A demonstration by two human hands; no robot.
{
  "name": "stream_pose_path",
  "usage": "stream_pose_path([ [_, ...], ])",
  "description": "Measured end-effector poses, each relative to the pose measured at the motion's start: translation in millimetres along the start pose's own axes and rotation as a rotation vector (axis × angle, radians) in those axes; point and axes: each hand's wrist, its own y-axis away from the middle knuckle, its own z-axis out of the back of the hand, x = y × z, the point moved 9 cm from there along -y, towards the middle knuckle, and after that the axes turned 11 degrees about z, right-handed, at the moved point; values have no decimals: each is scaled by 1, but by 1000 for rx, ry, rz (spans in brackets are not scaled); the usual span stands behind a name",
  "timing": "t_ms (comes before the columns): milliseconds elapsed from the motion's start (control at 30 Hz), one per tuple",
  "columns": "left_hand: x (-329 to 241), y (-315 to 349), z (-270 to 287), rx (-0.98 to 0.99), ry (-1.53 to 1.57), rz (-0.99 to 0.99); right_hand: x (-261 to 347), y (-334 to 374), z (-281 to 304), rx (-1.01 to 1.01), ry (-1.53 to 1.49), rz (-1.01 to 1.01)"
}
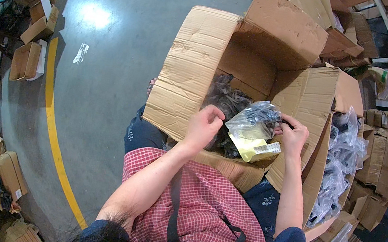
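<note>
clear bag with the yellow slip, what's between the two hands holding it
In the head view, only the clear plastic bag spans the gap between the left hand and the right hand, above the open cardboard box.

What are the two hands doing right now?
Left hand: closed, pinching the clear plastic bag.
Right hand: closed, gripping the same bag's other side.

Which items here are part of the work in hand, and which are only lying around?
In use:
- left hand and right hand, both holding the clear plastic bag
- yellow slip in that bag
- open cardboard box of dark bagged items

Lying about:
- second box of bagged items
- small cartons on the floor
- yellow floor line
</note>
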Motion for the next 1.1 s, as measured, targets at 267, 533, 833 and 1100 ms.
stream_pose_path([
  [267,3,4,-47,424,-18,-117,-23,18,-21,-91,-481,-117],
  [533,24,18,-60,501,11,158,-27,35,-57,-162,-422,-1],
  [833,25,-9,-1,83,640,359,-23,15,-7,-84,306,275],
  [1100,20,-13,-13,130,254,53,-31,42,23,-239,-532,-213],
])
